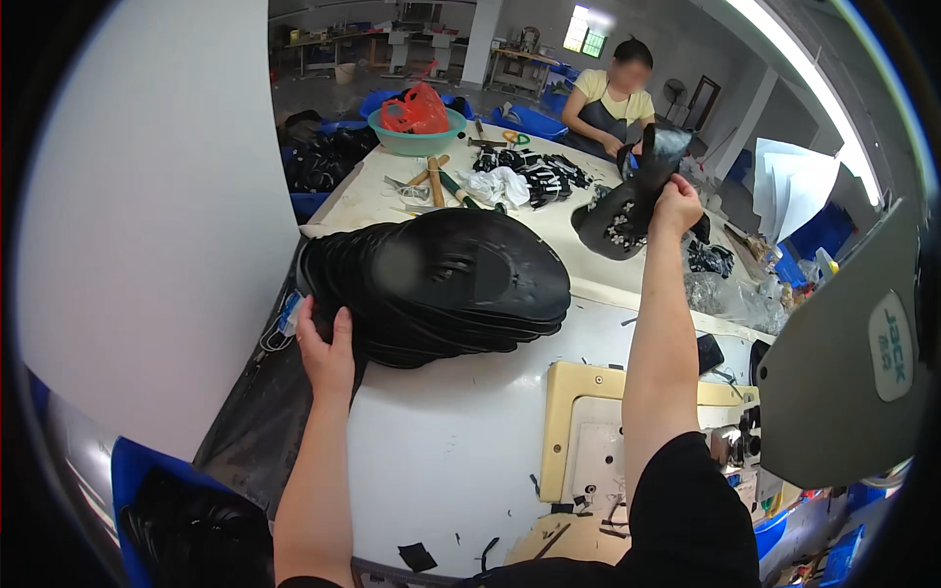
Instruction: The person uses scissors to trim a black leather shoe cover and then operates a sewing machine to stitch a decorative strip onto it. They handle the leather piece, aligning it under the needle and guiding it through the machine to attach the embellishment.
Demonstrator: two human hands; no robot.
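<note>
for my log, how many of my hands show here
2: left hand at the left end of the black stack, right hand holding up a black piece.

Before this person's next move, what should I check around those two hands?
1. Right grip holds the decorated black piece: ok.
2. Left grip firm on the black stack: cannot tell; it is at the stack's near-left edge.
3. Stack's edges lined up: not ok, layers are staggered.
4. White tabletop free of scraps: not ok, a dark scrap lies near the front.
5. Sewing machine switched off: cannot tell.
</note>
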